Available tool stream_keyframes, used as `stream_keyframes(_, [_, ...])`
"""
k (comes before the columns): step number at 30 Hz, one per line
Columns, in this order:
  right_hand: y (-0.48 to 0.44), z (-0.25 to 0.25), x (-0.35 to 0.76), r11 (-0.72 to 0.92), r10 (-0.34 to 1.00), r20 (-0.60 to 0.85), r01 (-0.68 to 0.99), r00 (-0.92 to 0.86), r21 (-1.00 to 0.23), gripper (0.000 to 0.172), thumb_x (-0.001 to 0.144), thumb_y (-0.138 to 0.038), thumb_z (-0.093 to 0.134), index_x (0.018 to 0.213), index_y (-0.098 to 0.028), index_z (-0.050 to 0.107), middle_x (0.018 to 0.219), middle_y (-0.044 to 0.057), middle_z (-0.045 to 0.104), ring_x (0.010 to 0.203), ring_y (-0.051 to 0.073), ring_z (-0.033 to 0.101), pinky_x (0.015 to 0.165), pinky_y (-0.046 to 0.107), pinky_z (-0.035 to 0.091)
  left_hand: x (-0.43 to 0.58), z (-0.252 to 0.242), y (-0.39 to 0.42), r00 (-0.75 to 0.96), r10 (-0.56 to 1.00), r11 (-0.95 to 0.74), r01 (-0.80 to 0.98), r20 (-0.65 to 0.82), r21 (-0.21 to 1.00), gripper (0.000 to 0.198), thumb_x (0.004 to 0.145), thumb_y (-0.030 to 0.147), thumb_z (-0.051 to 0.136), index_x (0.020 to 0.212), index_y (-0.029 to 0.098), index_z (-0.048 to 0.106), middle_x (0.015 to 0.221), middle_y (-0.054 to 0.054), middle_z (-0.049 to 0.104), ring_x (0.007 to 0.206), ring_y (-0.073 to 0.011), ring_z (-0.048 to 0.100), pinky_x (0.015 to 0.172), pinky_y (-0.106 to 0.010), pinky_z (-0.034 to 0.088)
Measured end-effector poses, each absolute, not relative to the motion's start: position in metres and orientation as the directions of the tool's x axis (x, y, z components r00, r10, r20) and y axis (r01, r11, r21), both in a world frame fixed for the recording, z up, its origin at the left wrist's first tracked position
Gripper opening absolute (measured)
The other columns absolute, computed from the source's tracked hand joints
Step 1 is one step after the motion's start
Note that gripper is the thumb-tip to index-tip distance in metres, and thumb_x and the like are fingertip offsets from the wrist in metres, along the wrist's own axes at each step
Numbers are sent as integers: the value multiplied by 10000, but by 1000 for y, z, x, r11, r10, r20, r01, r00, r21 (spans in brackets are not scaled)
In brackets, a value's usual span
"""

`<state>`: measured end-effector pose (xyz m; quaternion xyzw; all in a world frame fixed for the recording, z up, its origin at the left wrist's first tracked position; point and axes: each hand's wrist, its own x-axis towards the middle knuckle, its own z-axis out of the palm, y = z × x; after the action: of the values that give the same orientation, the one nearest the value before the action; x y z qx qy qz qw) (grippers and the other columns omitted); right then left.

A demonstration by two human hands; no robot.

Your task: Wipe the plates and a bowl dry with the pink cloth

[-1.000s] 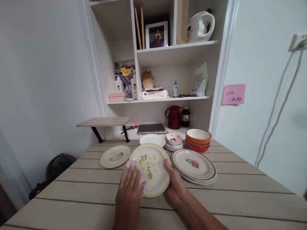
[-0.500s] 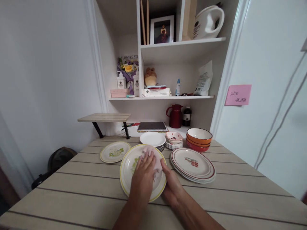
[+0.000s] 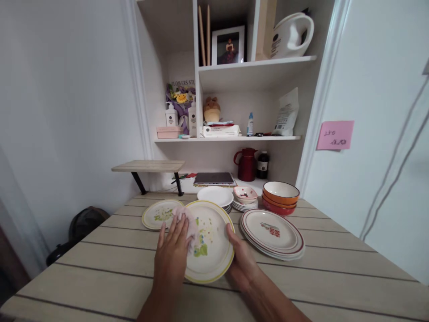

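A white plate (image 3: 214, 237) with a yellow rim and a green floral print is tilted up toward me above the table. My right hand (image 3: 243, 261) grips its right edge, thumb on the front and fingers behind. At the plate's left side, my left hand (image 3: 174, 246) presses a pale pink cloth (image 3: 189, 223) to the surface, its fingers laid over the cloth. A similar yellow-rimmed plate (image 3: 157, 214) lies behind on the left, partly covered by the cloth. To the right rests a stack of red-rimmed plates (image 3: 271, 232) with a red print.
White plates (image 3: 214, 195) are stacked behind the held plate. Beside them, small pink bowls (image 3: 245, 193) top a stack of small plates (image 3: 246, 206). Orange and red bowls (image 3: 280, 192) stand at the back right. A small raised shelf (image 3: 148, 166) occupies the back left.
My left hand and the cloth have slid left across the plate, from its middle to its left edge, uncovering more of the print. The right hand keeps its grip.
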<state>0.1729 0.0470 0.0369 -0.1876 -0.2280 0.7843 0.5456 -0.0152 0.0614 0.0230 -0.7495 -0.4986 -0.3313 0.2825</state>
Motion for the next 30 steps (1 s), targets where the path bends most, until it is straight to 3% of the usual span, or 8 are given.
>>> stream_keyframes(3, [45, 32, 168, -359, 914, -46, -750, -404, -555, 556, 910, -500, 530, 1303, -109, 573, 1203, 159, 686, 1168, 273, 615, 1046, 464, 421, 6, 29, 74, 193, 640, -299, 954, 744, 9, 473, 943, 204, 398, 1410, 150, 448, 1460, -140, 466, 1371, -270, 417, 1105, -524, 365])
stream_keyframes(6, [47, 27, 170, -343, 928, -80, -751, -364, -565, 553, 893, -492, 560, 1307, -126, 572, 1185, 147, 697, 1161, 270, 620, 1045, 459, 423, 31, 22, 74, 241, 661, -382, 923, 711, 42, 514, 930, 169, 401, 1444, 159, 392, 1485, -131, 437, 1379, -249, 404, 1087, -477, 406])
stream_keyframes(12, [56, 24, 184, -313, 948, -130, -788, -289, -530, 557, 903, -511, 535, 1276, -102, 592, 1139, 152, 716, 1135, 268, 638, 1027, 442, 447, 37, -10, 37, 511, 578, -584, 804, 637, -116, 557, 893, 132, 452, 1443, 202, 399, 1447, -69, 501, 1337, -211, 467, 1034, -399, 464])
stream_keyframes(15, [58, 27, 188, -253, 967, -144, -802, -208, -541, 547, 904, -495, 546, 1281, -101, 585, 1096, 148, 733, 1108, 269, 654, 1016, 444, 456, 8, -19, 27, 483, 550, -521, 836, 681, -171, 542, 912, 121, 415, 1438, 254, 403, 1381, -28, 575, 1265, -200, 543, 1033, -430, 452])
stream_keyframes(17, [55, 30, 185, -243, 970, -149, -797, -192, -553, 531, 899, -472, 565, 1289, -112, 579, 1084, 140, 738, 1095, 267, 660, 1014, 445, 456, -11, -17, 30, 357, 598, -386, 913, 717, -133, 521, 927, 143, 409, 1436, 256, 407, 1377, -40, 576, 1262, -228, 546, 1063, -497, 406])
stream_keyframes(22, [44, 31, 167, -380, 915, -110, -735, -389, -561, 559, 887, -503, 564, 1279, -106, 589, 1149, 166, 709, 1116, 284, 647, 1017, 465, 443, -11, 14, 55, 172, 690, -221, 975, 703, -21, 518, 930, 144, 391, 1444, 205, 401, 1465, -98, 472, 1361, -259, 432, 1111, -529, 333])
stream_keyframes(25, [43, 27, 164, -427, 887, -108, -712, -448, -558, 549, 897, -508, 538, 1281, -120, 588, 1166, 157, 704, 1121, 278, 644, 1023, 469, 434, 18, 26, 65, 188, 702, -261, 965, 687, 3, 541, 919, 111, 391, 1455, 182, 374, 1500, -98, 421, 1378, -252, 408, 1095, -504, 371])
stream_keyframes(30, [53, 22, 179, -370, 925, -144, -744, -352, -557, 515, 905, -475, 532, 1261, -109, 601, 1131, 144, 720, 1099, 264, 656, 1035, 438, 428, 51, 8, 53, 373, 707, -452, 892, 601, -21, 626, 858, 52, 438, 1465, 181, 352, 1497, -75, 420, 1371, -255, 419, 1069, -496, 421])
